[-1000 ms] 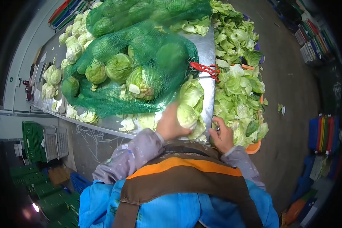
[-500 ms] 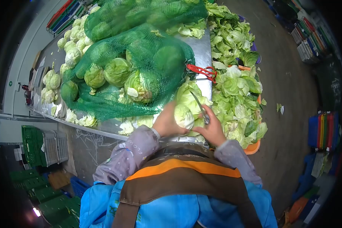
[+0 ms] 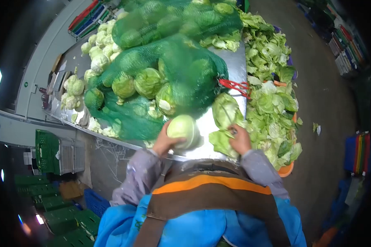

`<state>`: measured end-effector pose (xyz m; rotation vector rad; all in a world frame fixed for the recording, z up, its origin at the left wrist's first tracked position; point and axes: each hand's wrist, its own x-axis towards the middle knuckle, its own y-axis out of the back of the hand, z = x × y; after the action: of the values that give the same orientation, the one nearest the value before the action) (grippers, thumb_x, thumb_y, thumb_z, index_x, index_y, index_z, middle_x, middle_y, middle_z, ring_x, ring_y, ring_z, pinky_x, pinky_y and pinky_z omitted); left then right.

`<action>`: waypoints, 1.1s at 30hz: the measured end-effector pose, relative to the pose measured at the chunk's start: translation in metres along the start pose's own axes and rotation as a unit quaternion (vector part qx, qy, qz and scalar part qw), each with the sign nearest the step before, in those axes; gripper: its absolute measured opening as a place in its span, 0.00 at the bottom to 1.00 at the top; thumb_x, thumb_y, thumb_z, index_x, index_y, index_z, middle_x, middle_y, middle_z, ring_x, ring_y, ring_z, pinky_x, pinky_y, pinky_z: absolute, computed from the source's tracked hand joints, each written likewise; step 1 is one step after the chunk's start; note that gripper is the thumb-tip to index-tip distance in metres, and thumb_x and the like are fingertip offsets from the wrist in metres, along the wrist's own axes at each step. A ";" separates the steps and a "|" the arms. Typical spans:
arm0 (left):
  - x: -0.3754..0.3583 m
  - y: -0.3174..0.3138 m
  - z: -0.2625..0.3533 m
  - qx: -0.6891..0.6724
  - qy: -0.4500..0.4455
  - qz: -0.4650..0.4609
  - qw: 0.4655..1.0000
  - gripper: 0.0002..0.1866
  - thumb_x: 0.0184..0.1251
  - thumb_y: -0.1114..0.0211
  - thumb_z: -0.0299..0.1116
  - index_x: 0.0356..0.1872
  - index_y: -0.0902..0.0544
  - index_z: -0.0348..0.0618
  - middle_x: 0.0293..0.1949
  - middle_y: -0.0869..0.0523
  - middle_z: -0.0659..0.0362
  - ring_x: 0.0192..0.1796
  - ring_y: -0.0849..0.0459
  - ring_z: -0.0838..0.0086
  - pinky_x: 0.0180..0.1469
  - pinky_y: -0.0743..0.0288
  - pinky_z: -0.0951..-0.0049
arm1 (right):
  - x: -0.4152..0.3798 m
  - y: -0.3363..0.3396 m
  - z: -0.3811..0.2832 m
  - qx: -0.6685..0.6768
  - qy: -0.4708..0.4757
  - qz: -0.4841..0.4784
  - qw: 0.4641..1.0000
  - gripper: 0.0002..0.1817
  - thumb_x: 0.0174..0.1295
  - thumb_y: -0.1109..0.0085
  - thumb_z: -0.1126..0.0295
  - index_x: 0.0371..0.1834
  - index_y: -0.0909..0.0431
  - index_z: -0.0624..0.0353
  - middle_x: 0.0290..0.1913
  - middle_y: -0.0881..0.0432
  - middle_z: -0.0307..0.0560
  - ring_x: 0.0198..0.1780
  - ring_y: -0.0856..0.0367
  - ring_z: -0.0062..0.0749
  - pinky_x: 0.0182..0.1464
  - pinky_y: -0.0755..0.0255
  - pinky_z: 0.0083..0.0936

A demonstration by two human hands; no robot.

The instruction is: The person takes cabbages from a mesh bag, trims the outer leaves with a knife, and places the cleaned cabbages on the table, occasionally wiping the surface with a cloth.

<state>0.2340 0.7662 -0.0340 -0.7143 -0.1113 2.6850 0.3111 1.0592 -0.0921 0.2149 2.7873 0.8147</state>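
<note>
My left hand (image 3: 165,140) is wrapped round the left side of a pale, smooth cabbage (image 3: 183,131) above the metal table. To its right, my right hand (image 3: 240,140) is closed on a small knife (image 3: 234,131), most of which is hidden by the fingers. Beneath those fingers, and touching them, is a loose cabbage leaf (image 3: 221,143). More green outer leaves (image 3: 226,109) lie just beyond it. Behind the held cabbage, a green net sack (image 3: 130,109) lies open, with several cabbages (image 3: 148,82) showing in its mouth.
Leaves heap over an orange crate (image 3: 287,169) along the table's right edge. A second full net sack (image 3: 173,20) lies farther back. Trimmed cabbages (image 3: 99,62) are piled at the far left. Green crates (image 3: 47,151) stand on the floor to the left. Red ties (image 3: 235,86) hang from the nearer sack.
My left hand has drawn the cabbage away from my right hand, and its pale side now shows. The right hand has turned, hiding the blade, over a loose leaf. The whole view has shifted.
</note>
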 end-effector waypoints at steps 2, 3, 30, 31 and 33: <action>-0.030 -0.011 0.018 -0.203 0.077 -0.038 0.975 0.46 0.50 0.27 0.35 0.69 0.44 0.42 0.64 0.33 0.48 0.66 0.33 0.54 0.62 0.32 0.45 | -0.006 0.026 0.006 -0.061 -0.011 0.039 0.997 0.25 0.44 0.36 0.81 0.50 0.22 0.55 0.45 0.18 0.49 0.42 0.19 0.36 0.45 0.25 0.27; -0.030 -0.007 0.008 -0.328 0.089 -0.120 0.933 0.47 0.51 0.28 0.40 0.70 0.46 0.44 0.66 0.35 0.49 0.68 0.37 0.53 0.64 0.33 0.46 | -0.013 0.047 -0.011 -0.102 -0.031 0.052 0.993 0.26 0.45 0.34 0.79 0.52 0.23 0.56 0.47 0.18 0.50 0.43 0.19 0.35 0.43 0.24 0.26; -0.101 0.200 0.165 -0.292 -0.154 0.066 0.942 0.38 0.65 0.58 0.68 0.65 0.34 0.48 0.59 0.24 0.51 0.57 0.22 0.57 0.55 0.27 0.48 | 0.029 -0.082 -0.279 0.382 0.120 -0.275 0.874 0.41 0.54 0.41 0.64 0.71 0.48 0.61 0.65 0.33 0.62 0.12 0.32 0.15 0.12 0.41 0.12; -0.099 0.205 0.166 -0.231 -0.157 0.082 0.957 0.35 0.69 0.56 0.63 0.64 0.33 0.45 0.57 0.23 0.50 0.57 0.22 0.58 0.60 0.29 0.56 | 0.037 -0.095 -0.287 0.377 0.124 -0.276 0.875 0.45 0.57 0.36 0.54 0.72 0.50 0.60 0.64 0.33 0.64 0.12 0.33 0.15 0.10 0.42 0.12; -0.088 0.206 0.158 -0.208 -0.121 0.055 0.969 0.35 0.68 0.47 0.53 0.69 0.43 0.44 0.60 0.27 0.52 0.60 0.25 0.61 0.64 0.33 0.63 | 0.044 -0.123 -0.312 0.412 0.027 -0.303 0.859 0.42 0.53 0.50 0.75 0.74 0.53 0.51 0.66 0.34 0.63 0.13 0.33 0.15 0.11 0.41 0.14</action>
<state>0.1606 0.5448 0.1101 -0.5113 -0.7354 2.8774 0.1792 0.8060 0.0889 -0.5397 2.7838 -0.5393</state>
